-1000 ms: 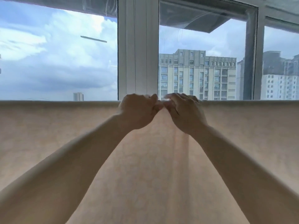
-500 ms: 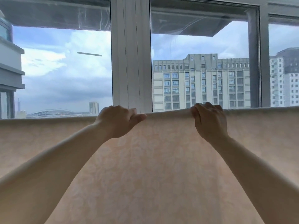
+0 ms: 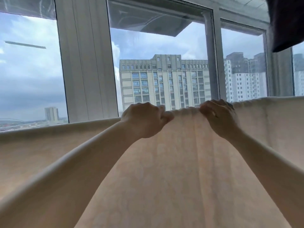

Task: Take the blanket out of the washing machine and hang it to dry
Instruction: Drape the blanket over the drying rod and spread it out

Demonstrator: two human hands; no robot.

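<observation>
We're smoothing the hung blanket (image 3: 181, 170): left hand (image 3: 144, 120) and right hand (image 3: 217, 115) pinching its bunched top edge at 12 o'clock, fingers curled tight. Next we're probably spreading those gathers sideways.

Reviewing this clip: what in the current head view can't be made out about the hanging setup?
- The rail or line: the blanket drapes over it and covers it completely.
- Fingertips of the left hand and right hand: curled over the blanket's top fold.
- The blanket's ends and lower hem: cut off by the frame edges.
- The dark fabric top right: cropped by the frame corner, so it can't be identified.
</observation>
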